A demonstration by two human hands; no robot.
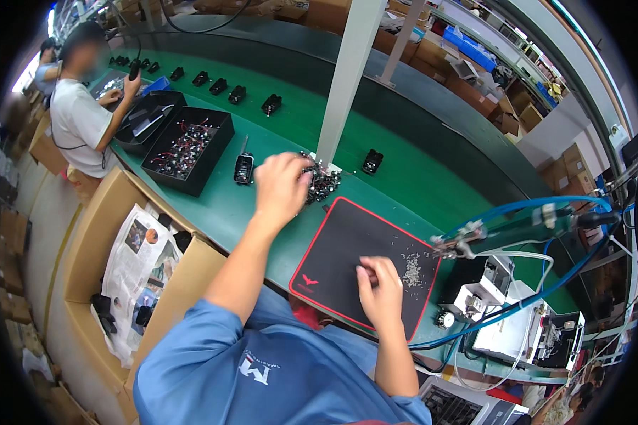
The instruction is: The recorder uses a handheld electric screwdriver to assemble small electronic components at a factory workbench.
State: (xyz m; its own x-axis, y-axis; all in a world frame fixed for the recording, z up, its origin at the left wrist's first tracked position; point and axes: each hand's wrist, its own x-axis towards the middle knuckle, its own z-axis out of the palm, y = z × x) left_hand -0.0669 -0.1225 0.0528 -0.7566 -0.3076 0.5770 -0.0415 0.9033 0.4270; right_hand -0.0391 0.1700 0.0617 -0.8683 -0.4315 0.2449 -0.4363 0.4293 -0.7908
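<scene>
Item one, my left hand (282, 185): reached out over the green conveyor table (404, 177), fingers curled down into a heap of small black wired parts (324, 183) at the foot of a white post (347, 71). I cannot tell whether the fingers have closed on a part.

Item two, my right hand (380, 287): resting on the black mat with red edging (347, 241), fingertips bent and pinched together on its surface; whatever they pinch is too small to make out. A scatter of small screws (411, 269) lies on the mat just right of this hand.

Item three: a single black part (244, 168) on the table left of my left hand; another (372, 161) right of the post.

Item four: a black tray of wired parts (188, 149) farther left, with a second black tray (149, 120) beside it.

Item five: a powered screwdriver on blue hoses (468, 237) hanging to the right above the mat's corner.

Item six: another person in a white shirt (78, 120) works at the far left.
</scene>
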